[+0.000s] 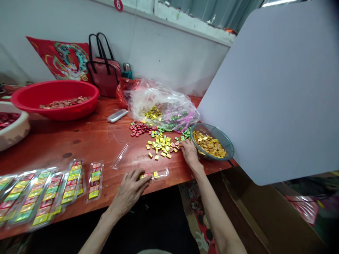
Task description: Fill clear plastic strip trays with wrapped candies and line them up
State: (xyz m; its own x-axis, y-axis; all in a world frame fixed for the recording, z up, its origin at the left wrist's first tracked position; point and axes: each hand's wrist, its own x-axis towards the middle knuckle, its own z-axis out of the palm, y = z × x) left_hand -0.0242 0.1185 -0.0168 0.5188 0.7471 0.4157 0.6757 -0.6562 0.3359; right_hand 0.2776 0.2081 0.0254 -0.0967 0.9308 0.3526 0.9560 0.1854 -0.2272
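My left hand [131,188] lies flat with fingers stretched out on a clear plastic strip tray [159,174] near the table's front edge; the tray holds a few small yellow blocks. My right hand [188,151] reaches into a loose pile of small yellow, red and green foil blocks [161,143], its fingers curled down among them, and I cannot make out what they pinch. A grey bowl of gold blocks [212,143] stands just right of that hand.
Several filled strip trays [53,195] lie at the front left. A red basin [54,98], a white basin [12,127], a clear bag of blocks [161,106], a handbag [104,72] and an empty clear tray [119,139] are on the red table. A large white board [278,88] rises at right.
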